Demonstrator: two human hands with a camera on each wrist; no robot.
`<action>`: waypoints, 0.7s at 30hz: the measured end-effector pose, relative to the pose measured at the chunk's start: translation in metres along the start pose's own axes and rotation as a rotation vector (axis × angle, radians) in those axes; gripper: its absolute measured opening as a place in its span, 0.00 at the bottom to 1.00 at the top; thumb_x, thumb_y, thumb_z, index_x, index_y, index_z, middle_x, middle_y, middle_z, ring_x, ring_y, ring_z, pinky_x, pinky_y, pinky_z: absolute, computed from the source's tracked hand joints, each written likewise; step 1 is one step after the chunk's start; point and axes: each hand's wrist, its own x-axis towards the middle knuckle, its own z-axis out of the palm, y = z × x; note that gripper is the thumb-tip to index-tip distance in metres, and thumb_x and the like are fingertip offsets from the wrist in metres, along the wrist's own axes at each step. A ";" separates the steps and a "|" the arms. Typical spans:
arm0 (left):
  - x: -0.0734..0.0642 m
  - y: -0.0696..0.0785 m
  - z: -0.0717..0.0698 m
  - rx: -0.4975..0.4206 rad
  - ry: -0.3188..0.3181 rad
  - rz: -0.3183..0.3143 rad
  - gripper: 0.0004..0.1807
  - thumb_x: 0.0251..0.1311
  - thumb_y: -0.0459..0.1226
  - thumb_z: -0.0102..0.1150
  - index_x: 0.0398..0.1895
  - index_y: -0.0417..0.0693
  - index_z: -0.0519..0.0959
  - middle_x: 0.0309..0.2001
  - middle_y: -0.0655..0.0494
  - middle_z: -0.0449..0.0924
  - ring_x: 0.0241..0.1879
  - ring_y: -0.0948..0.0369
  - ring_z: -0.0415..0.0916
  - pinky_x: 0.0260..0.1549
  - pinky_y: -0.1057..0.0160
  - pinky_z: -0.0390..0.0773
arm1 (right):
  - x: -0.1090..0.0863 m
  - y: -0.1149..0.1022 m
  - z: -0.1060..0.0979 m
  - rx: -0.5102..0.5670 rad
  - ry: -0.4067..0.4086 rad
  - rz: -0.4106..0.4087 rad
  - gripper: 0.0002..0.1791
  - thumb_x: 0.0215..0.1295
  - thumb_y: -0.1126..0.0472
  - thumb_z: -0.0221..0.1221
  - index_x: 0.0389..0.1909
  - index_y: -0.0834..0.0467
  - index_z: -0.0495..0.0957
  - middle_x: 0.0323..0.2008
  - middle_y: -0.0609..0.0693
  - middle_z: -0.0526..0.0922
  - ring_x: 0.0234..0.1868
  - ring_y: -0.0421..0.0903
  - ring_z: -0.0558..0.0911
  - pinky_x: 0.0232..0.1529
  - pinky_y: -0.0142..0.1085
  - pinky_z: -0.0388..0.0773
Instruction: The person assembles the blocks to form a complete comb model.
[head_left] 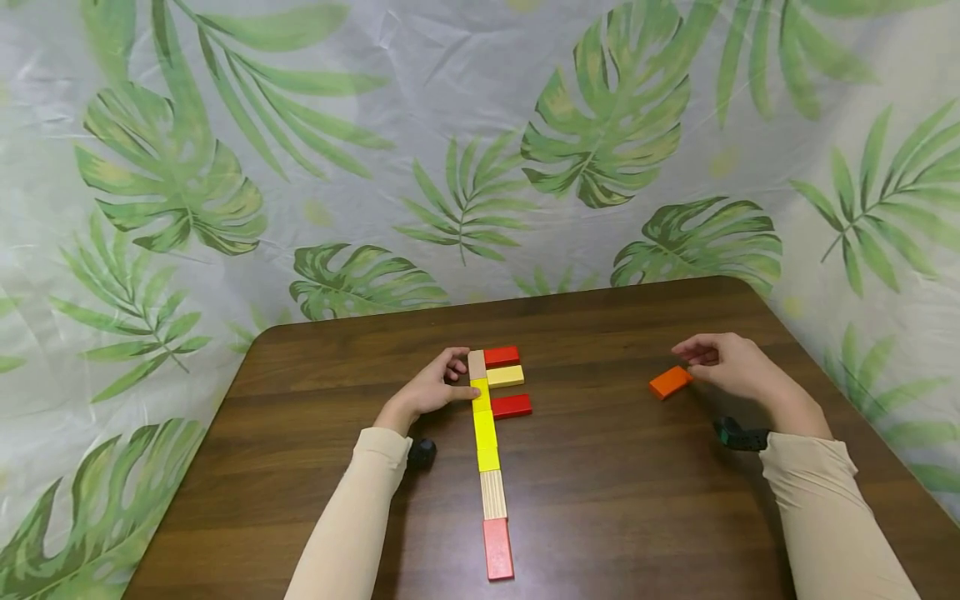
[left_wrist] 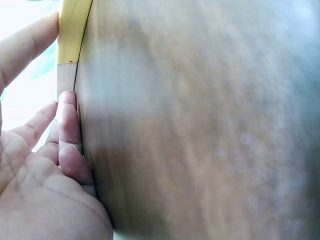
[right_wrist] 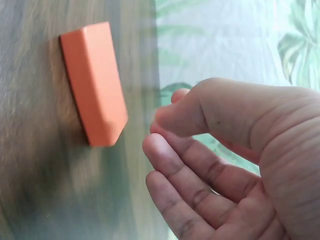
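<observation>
My left hand (head_left: 431,385) lies along the left side of a row of blocks. Its thumb touches a yellow block (head_left: 481,397), and its other fingers are by the pale wooden block (head_left: 477,364) at the far end. In the left wrist view, the fingers look relaxed beside that wooden block (left_wrist: 66,77). On the right, my right hand (head_left: 731,365) is held just beside an orange block (head_left: 670,382). A gap shows between its loosely bent fingers and the orange block (right_wrist: 97,85) in the right wrist view, and nothing is held.
Nearer in the row come more yellow blocks (head_left: 485,430), a striped wooden block (head_left: 493,495) and a pink block (head_left: 498,550). A red block (head_left: 502,357), a cream block (head_left: 506,377) and another red block (head_left: 512,407) branch rightward on the brown table (head_left: 600,500). A leaf-patterned cloth (head_left: 465,100) hangs behind.
</observation>
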 end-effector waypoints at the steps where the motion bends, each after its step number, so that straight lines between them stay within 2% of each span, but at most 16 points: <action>1: 0.000 0.000 0.000 -0.001 0.000 0.001 0.42 0.66 0.39 0.75 0.80 0.48 0.65 0.61 0.45 0.72 0.59 0.50 0.68 0.63 0.52 0.69 | 0.000 0.003 0.000 -0.002 -0.001 0.004 0.19 0.72 0.67 0.64 0.62 0.65 0.82 0.54 0.65 0.87 0.53 0.58 0.86 0.45 0.36 0.81; 6: 0.000 0.000 0.002 -0.003 -0.001 0.004 0.42 0.66 0.40 0.74 0.80 0.48 0.64 0.61 0.45 0.72 0.59 0.50 0.68 0.63 0.51 0.69 | -0.002 0.012 0.000 0.011 -0.014 0.004 0.22 0.69 0.69 0.65 0.63 0.66 0.81 0.55 0.67 0.86 0.54 0.61 0.85 0.48 0.37 0.81; 12: -0.004 -0.001 0.002 -0.002 -0.003 -0.013 0.42 0.66 0.40 0.74 0.80 0.47 0.64 0.62 0.44 0.71 0.59 0.50 0.68 0.63 0.51 0.69 | -0.001 0.017 0.007 0.054 -0.053 -0.016 0.25 0.65 0.71 0.68 0.63 0.70 0.80 0.55 0.70 0.85 0.54 0.63 0.85 0.44 0.27 0.79; 21: -0.002 0.005 0.001 0.001 -0.003 0.000 0.42 0.66 0.39 0.74 0.80 0.47 0.64 0.62 0.44 0.71 0.60 0.49 0.68 0.63 0.51 0.70 | 0.001 0.018 0.012 0.072 -0.054 -0.007 0.27 0.65 0.69 0.71 0.64 0.69 0.80 0.52 0.65 0.86 0.50 0.54 0.85 0.43 0.24 0.78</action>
